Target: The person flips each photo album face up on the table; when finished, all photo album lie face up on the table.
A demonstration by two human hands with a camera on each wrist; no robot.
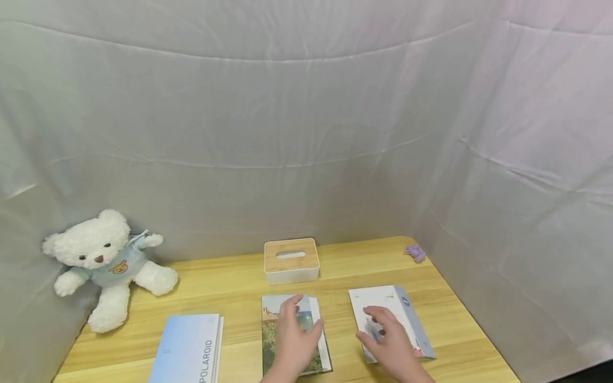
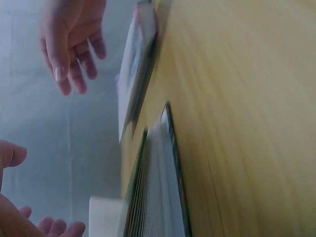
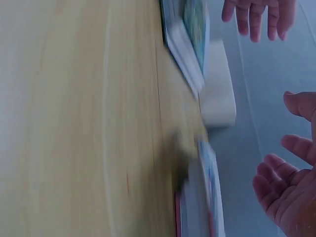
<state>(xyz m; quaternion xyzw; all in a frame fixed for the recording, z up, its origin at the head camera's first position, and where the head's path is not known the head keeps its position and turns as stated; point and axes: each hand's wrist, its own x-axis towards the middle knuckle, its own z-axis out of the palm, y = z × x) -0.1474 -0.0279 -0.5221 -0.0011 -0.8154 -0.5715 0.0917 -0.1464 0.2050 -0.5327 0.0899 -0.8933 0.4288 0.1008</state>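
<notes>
Above a book with a leafy landscape cover (image 1: 269,340), my left hand (image 1: 296,340) hovers with its fingers loosely bent and nothing in them. My right hand (image 1: 390,343) is likewise bare, held over a white book with a grey-blue spine strip (image 1: 412,319). In the left wrist view the landscape book (image 2: 158,187) shows its page edges, and the hand stays apart from it. The right wrist view has the white book (image 3: 210,192) below my relaxed right fingers, with a gap between. A pale blue POLAROID book (image 1: 184,346) lies farther left.
A white tissue box with a wooden lid (image 1: 291,263) stands behind the middle book. At the far left a white teddy bear (image 1: 115,266) leans on the grey curtain (image 1: 239,133). A small purple object (image 1: 415,252) lies at the wooden table's (image 1: 373,260) back right corner.
</notes>
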